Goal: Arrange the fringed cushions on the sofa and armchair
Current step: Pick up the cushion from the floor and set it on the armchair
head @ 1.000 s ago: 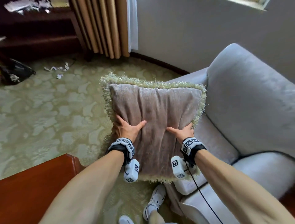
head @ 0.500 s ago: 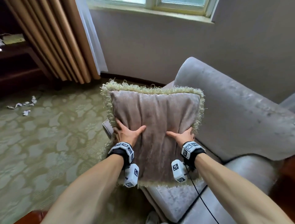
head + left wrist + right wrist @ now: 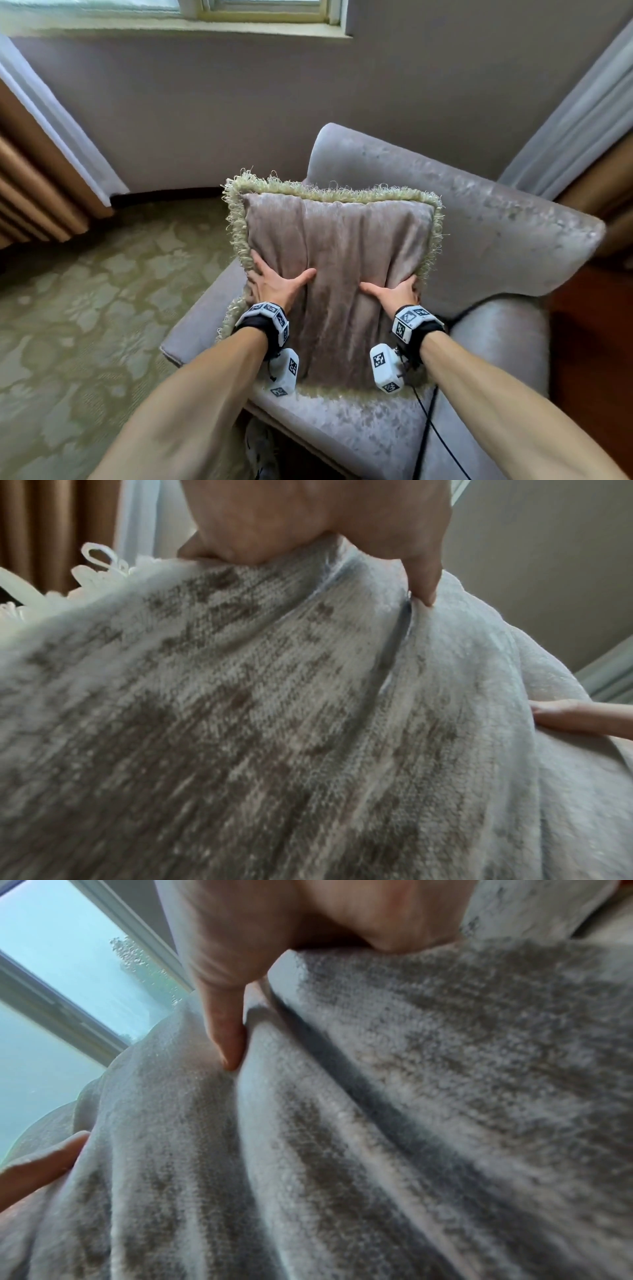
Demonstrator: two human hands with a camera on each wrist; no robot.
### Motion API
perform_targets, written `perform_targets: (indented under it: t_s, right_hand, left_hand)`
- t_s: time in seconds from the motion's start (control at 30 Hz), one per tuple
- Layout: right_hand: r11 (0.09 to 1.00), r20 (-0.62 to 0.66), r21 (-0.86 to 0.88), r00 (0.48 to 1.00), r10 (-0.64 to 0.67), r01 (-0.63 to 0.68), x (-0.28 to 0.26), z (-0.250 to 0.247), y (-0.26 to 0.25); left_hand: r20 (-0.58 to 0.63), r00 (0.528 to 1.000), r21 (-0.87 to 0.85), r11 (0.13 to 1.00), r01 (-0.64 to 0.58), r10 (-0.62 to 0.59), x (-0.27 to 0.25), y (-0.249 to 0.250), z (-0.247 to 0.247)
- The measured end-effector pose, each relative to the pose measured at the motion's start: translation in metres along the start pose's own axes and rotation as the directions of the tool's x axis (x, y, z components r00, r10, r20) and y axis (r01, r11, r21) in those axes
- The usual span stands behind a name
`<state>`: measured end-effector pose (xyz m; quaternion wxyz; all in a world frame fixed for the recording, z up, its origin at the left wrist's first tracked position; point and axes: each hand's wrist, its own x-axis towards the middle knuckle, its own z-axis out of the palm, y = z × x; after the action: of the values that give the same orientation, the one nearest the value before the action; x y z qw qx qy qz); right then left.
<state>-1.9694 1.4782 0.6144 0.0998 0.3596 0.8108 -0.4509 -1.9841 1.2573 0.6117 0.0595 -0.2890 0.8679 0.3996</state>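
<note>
A taupe velvet cushion (image 3: 337, 260) with pale green fringe stands upright over the seat of a grey armchair (image 3: 479, 240), in front of its backrest. My left hand (image 3: 274, 284) grips its left edge, thumb on the front face, fingers wrapped behind. On the opposite edge my right hand (image 3: 394, 291) holds it the same way. The left wrist view shows the cushion fabric (image 3: 274, 723) with my left hand (image 3: 308, 534) above it. In the right wrist view my right hand's (image 3: 291, 947) thumb presses into the creased fabric (image 3: 377, 1123). The fingers behind the cushion are hidden.
The armchair's right armrest (image 3: 503, 342) and front seat edge (image 3: 342, 428) lie below the cushion. A patterned green carpet (image 3: 85, 308) spreads to the left. Tan curtains (image 3: 30, 178) hang at left, a grey wall (image 3: 239, 102) and window sill (image 3: 205, 31) stand behind.
I have turned right with the cushion held in both hands. It has moved from over the carpet beside the chair to over the armchair seat, in front of the backrest.
</note>
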Motion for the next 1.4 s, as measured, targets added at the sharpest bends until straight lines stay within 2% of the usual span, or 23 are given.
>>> perform_targets:
  t_s: [0.27, 0.53, 0.73, 1.07, 1.23, 1.4]
  right_hand:
    - [0.977, -0.147, 0.153, 0.975, 0.169, -0.146, 0.016, -0.004, -0.007]
    - [0.936, -0.221, 0.276, 0.933, 0.284, -0.22, 0.032, -0.028, 0.018]
    - [0.911, -0.197, 0.325, 0.924, 0.327, -0.253, 0.066, -0.041, 0.039]
    - [0.877, -0.068, 0.385, 0.938, 0.339, -0.289, 0.148, -0.054, 0.056]
    - [0.866, -0.025, 0.353, 0.921, 0.388, -0.355, 0.176, -0.043, 0.069]
    - [0.875, -0.053, 0.28, 0.903, 0.425, -0.396, 0.186, -0.032, 0.076]
  left_hand:
    - [0.205, 0.966, 0.123, 0.976, -0.182, 0.155, 0.058, 0.046, 0.026]
    - [0.325, 0.916, 0.178, 0.937, -0.302, 0.234, 0.06, 0.077, 0.074]
    - [0.327, 0.915, 0.211, 0.926, -0.314, 0.236, 0.058, 0.093, 0.113]
    - [0.284, 0.938, 0.28, 0.919, -0.278, 0.197, 0.081, 0.12, 0.178]
    - [0.281, 0.944, 0.302, 0.917, -0.261, 0.176, 0.099, 0.118, 0.202]
    - [0.31, 0.936, 0.255, 0.933, -0.253, 0.169, 0.113, 0.105, 0.217]
